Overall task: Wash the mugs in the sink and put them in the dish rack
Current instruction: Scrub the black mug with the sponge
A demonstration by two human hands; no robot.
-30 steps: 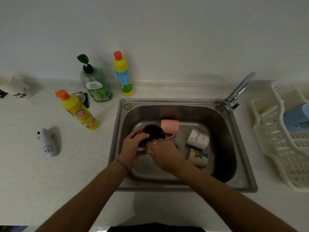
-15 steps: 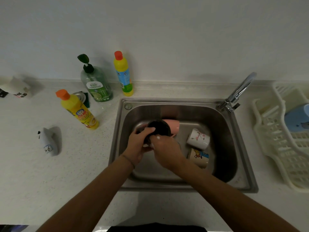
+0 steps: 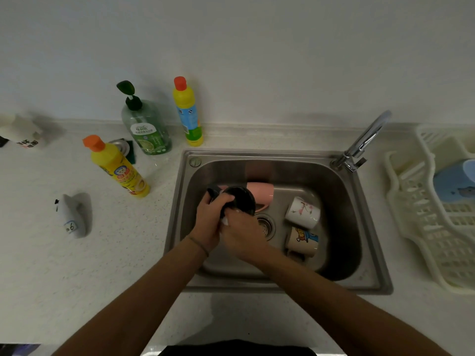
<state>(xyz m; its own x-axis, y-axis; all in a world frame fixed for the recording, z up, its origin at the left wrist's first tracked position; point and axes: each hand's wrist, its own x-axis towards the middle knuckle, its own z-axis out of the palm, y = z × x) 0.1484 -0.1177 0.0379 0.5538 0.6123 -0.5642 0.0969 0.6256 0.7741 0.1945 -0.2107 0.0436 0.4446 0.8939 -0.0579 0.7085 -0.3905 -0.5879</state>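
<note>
Black mug (image 3: 240,200) at the sink's (image 3: 370,227) ten o'clock, left hand (image 3: 209,222) clenched round it, right hand (image 3: 241,237) scrubbing, its grip unclear; soapy, probably slippery, so hold the handle.

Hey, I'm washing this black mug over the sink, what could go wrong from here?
1. The black mug looks soapy in your left hand; it might slip and hit the pink mug lying right behind it.
2. Two more mugs, a white mug and a beige mug, lie on their sides near the drain, so a dropped mug could chip them.
3. The rack sits past the faucet; you might knock it carrying mugs over.
</note>
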